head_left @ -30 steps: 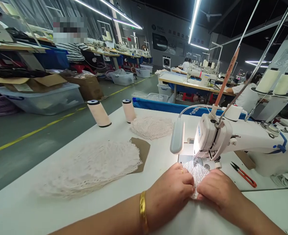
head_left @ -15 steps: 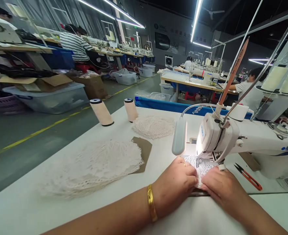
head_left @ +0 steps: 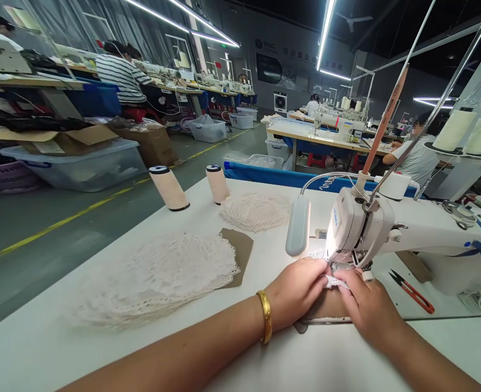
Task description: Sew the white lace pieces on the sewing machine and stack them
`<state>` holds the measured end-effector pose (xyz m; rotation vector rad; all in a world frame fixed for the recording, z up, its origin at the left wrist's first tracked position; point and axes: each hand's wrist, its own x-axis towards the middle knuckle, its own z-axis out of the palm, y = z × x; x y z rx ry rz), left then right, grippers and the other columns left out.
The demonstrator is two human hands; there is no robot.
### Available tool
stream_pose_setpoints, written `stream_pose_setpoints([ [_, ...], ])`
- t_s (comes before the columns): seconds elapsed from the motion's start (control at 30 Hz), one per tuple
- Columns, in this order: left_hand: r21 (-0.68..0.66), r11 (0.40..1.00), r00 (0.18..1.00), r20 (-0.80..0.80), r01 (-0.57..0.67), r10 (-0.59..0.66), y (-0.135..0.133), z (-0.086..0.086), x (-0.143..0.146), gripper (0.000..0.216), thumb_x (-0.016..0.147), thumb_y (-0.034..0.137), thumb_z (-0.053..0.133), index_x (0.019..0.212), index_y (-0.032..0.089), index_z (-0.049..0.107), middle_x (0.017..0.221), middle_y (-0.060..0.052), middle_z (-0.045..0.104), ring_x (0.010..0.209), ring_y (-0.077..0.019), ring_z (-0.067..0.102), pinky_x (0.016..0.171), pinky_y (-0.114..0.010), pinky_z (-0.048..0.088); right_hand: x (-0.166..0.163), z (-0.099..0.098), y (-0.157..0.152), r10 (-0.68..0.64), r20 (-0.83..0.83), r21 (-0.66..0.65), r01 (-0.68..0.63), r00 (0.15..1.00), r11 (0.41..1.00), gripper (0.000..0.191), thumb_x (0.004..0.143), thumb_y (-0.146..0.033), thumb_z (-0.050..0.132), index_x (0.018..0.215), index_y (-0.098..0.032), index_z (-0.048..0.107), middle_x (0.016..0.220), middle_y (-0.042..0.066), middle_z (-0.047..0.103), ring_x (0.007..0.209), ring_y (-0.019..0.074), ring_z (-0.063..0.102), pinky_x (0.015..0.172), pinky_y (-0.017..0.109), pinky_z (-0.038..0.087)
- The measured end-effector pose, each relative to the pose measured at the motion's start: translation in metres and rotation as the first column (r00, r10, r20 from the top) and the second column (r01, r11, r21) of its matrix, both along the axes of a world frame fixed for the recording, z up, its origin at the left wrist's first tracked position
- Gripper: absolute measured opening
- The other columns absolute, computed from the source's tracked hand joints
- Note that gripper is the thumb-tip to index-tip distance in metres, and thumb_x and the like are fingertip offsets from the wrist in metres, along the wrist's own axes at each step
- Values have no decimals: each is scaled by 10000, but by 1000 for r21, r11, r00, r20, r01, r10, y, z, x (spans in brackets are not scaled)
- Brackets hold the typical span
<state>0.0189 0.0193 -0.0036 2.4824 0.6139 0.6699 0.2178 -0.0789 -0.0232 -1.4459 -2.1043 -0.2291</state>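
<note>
Under the head of a white sewing machine (head_left: pixel 348 226) lies a small piece of white lace (head_left: pixel 336 282), partly hidden by my fingers. My left hand (head_left: pixel 301 286), with a gold bangle at its wrist, pinches the lace's left side close to the presser foot. On the other side my right hand (head_left: pixel 366 296) grips the lace edge between thumb and fingers. Orange-handled thread snips (head_left: pixel 412 292) rest to the right of my right hand. A larger pile of white lace pieces (head_left: pixel 170 272) lies to the left, partly over a brown card (head_left: pixel 240 253).
Two cream thread cones (head_left: pixel 169 188) stand at the table's far left edge, near a second lace pile (head_left: pixel 256 211). A grey lamp (head_left: pixel 298 226) hangs left of the needle area. Plastic bins (head_left: pixel 77 163) and other people at sewing machines are beyond.
Both hands have moved a little forward and up, closer to the presser foot. Less lace shows between them, and more of the brown surface in front is visible.
</note>
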Motion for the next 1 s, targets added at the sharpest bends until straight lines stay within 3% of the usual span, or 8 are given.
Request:
stream_pose_setpoints([
  [0.13, -77, 997, 1000, 9, 20, -19, 3, 1, 1, 297, 1080, 322, 413, 883, 206, 603, 859, -28, 669, 802, -193, 603, 744, -304, 478, -3, 4, 4, -1, -130, -33, -4, 992, 999, 254, 1112, -233, 384, 1093, -252, 636, 887, 17, 753, 653, 203, 628, 644, 317, 480],
  [0.23, -77, 997, 999, -15, 31, -32, 4, 0, 0, 265, 999, 425, 604, 848, 207, 603, 818, -4, 632, 775, -188, 578, 703, -290, 446, -3, 7, 3, 0, -177, -74, -13, 984, 997, 273, 1114, -244, 373, 1084, -263, 644, 900, 7, 760, 661, 201, 628, 675, 319, 486],
  [0.3, -50, 998, 999, -38, 27, -29, 4, -1, 0, 223, 920, 355, 680, 790, 201, 588, 787, 4, 604, 760, -183, 564, 679, -281, 424, -2, 7, 2, -4, -192, -80, -12, 981, 997, 285, 1113, -243, 370, 1087, -266, 652, 914, 11, 762, 700, 208, 641, 695, 323, 489],
  [0.4, -40, 999, 999, -30, 36, -37, 4, -1, -1, 136, 912, 202, 582, 791, 194, 644, 813, -15, 630, 799, -185, 594, 718, -276, 449, -3, 6, 1, -25, -169, -56, 16, 985, 998, 312, 1115, -240, 363, 1055, -265, 668, 903, 25, 752, 782, 225, 658, 710, 329, 489],
  [0.6, -51, 998, 999, -2, 38, -38, 3, 2, -2, 185, 947, 207, 561, 870, 204, 728, 905, -39, 701, 866, -202, 640, 777, -292, 500, -6, 7, 0, -19, -98, 65, 26, 995, 998, 320, 1096, -167, 381, 1022, -256, 680, 956, 43, 758, 819, 228, 660, 743, 343, 496],
  [0.8, 157, 986, 996, 52, 58, -67, -1, -4, -3, 203, 949, 169, 599, 829, 211, 757, 844, -36, 662, 814, -195, 595, 746, -301, 456, -2, 7, -2, 46, -62, 93, -40, 997, 995, 281, 1048, -99, 414, 1078, -241, 655, 961, 56, 737, 833, 236, 643, 731, 341, 479],
  [0.93, 283, 953, 991, 47, 111, -129, -11, -8, -10, 206, 954, 112, 618, 834, 207, 756, 898, -28, 727, 817, -183, 630, 791, -338, 431, 1, 16, -12, 235, 51, -68, -231, 971, 971, 258, 981, -57, 444, 1012, -227, 635, 894, 42, 686, 803, 222, 601, 732, 343, 456],
  [1.0, 308, 941, 987, 33, 140, -158, -17, -7, -16, 198, 977, 117, 625, 869, 218, 758, 900, -12, 754, 806, -179, 639, 811, -358, 420, 1, 22, -18, 265, 93, -132, -252, 960, 959, 253, 955, -44, 474, 1027, -224, 636, 912, 35, 679, 824, 219, 592, 749, 345, 442],
])
